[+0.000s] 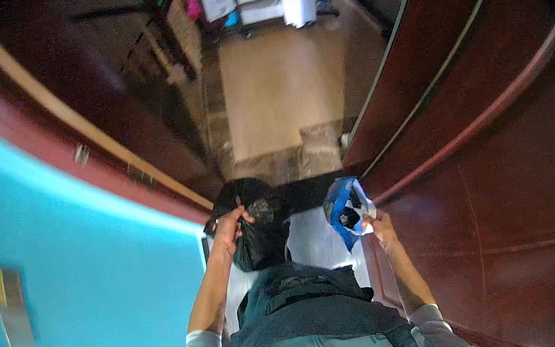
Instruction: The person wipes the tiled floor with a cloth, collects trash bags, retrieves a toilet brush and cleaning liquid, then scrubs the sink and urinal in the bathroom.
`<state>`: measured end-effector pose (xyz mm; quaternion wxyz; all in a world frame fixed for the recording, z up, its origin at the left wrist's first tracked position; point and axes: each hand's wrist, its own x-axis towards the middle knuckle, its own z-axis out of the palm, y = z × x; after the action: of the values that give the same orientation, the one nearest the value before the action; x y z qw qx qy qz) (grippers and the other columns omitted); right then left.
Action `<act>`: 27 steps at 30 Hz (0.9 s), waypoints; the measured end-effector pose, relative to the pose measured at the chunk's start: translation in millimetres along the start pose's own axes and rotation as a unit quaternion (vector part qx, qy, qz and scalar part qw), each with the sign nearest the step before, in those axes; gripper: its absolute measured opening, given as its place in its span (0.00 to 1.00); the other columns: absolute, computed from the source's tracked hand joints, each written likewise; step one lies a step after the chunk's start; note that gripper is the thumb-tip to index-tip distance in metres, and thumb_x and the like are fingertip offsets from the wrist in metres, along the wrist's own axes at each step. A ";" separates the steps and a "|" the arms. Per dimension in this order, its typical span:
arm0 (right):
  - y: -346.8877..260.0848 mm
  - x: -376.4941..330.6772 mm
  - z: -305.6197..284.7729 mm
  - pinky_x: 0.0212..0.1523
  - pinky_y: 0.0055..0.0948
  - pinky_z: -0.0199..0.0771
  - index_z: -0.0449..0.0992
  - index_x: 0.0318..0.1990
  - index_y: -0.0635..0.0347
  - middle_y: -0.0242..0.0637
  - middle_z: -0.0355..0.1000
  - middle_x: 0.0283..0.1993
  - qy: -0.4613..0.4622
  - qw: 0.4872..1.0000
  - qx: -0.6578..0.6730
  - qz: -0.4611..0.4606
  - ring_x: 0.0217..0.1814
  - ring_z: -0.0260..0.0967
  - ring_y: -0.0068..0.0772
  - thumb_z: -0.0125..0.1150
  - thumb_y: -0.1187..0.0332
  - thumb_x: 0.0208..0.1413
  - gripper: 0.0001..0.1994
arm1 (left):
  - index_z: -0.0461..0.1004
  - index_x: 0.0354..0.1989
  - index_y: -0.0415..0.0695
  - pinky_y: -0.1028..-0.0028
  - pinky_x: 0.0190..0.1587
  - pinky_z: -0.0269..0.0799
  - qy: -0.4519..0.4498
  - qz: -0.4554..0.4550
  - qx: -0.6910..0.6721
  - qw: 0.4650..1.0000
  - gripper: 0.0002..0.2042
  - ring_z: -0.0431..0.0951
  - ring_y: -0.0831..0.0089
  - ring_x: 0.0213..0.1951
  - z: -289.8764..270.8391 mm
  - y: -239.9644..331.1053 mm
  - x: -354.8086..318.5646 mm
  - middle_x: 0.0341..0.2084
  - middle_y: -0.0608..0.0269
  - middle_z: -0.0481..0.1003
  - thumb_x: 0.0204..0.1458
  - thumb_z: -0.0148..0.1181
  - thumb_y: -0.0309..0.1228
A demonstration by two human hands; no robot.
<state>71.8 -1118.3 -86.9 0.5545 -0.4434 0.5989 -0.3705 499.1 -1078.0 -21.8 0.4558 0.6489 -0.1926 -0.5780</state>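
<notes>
My left hand is closed on the gathered top of a full black plastic bag, which hangs in front of me on the left. On the right, my right hand grips the rim of a blue and white plastic packet. The packet's mouth gapes upward, and something dark shows inside it, too shaded to name. Both forearms reach forward from the lower edge, and the bag and packet hang apart from each other.
A doorway stands ahead, with a dark brown door along the right and a blue wall on the left. Beyond the dark threshold lies a tan floor mat. White shelves and hanging bags stand at the far end.
</notes>
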 end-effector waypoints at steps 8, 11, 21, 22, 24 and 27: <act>-41.3 138.5 24.4 0.35 0.36 0.68 0.80 0.34 0.60 0.37 0.75 0.27 0.148 0.977 -0.126 0.083 0.30 0.69 0.30 0.65 0.59 0.50 0.12 | 0.75 0.24 0.51 0.76 0.29 0.60 -0.126 0.019 -0.016 0.992 0.11 0.68 0.79 0.25 63.1 160.4 202.5 0.24 0.71 0.76 0.53 0.55 0.40; -50.9 192.3 40.1 0.36 0.35 0.69 0.79 0.30 0.58 0.39 0.76 0.28 0.102 0.961 -0.245 0.080 0.31 0.71 0.32 0.64 0.58 0.49 0.12 | 0.74 0.27 0.50 0.76 0.29 0.60 -0.104 -0.006 -0.005 0.995 0.09 0.71 0.79 0.26 71.1 217.6 287.1 0.25 0.70 0.76 0.53 0.55 0.40; -89.7 498.6 49.9 0.41 0.37 0.74 0.78 0.38 0.60 0.45 0.77 0.32 0.082 0.943 -0.313 0.078 0.38 0.76 0.42 0.66 0.53 0.40 0.21 | 0.70 0.22 0.50 0.74 0.26 0.57 -0.029 -0.081 0.028 0.996 0.11 0.62 0.76 0.23 149.9 387.0 587.6 0.19 0.67 0.71 0.53 0.55 0.40; -97.7 532.9 43.0 0.42 0.41 0.73 0.77 0.42 0.59 0.49 0.76 0.36 0.057 0.921 -0.367 0.121 0.42 0.75 0.48 0.68 0.52 0.36 0.26 | 0.70 0.22 0.50 0.73 0.26 0.57 -0.018 -0.081 0.025 0.996 0.11 0.61 0.76 0.23 155.2 402.2 611.8 0.19 0.67 0.70 0.53 0.55 0.40; -114.8 597.4 25.7 0.45 0.42 0.72 0.76 0.45 0.60 0.52 0.74 0.41 0.062 0.915 -0.374 0.136 0.46 0.72 0.52 0.69 0.54 0.35 0.28 | 0.70 0.22 0.50 0.72 0.24 0.56 0.021 -0.092 0.017 0.995 0.11 0.61 0.76 0.24 172.2 416.2 653.2 0.20 0.68 0.70 0.53 0.55 0.40; -142.8 682.3 -6.6 0.46 0.44 0.71 0.76 0.34 0.62 0.54 0.73 0.39 0.155 0.915 -0.348 0.135 0.45 0.71 0.54 0.67 0.57 0.37 0.19 | 0.68 0.20 0.48 0.79 0.14 0.54 0.078 -0.104 -0.020 0.991 0.12 0.54 0.80 0.14 208.8 451.0 711.6 0.15 0.69 0.66 0.53 0.56 0.38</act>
<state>88.0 -1808.7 -181.5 0.3101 -0.4600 0.8227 -0.1241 614.2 -1938.0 -45.9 0.4195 0.6996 -0.0760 -0.5733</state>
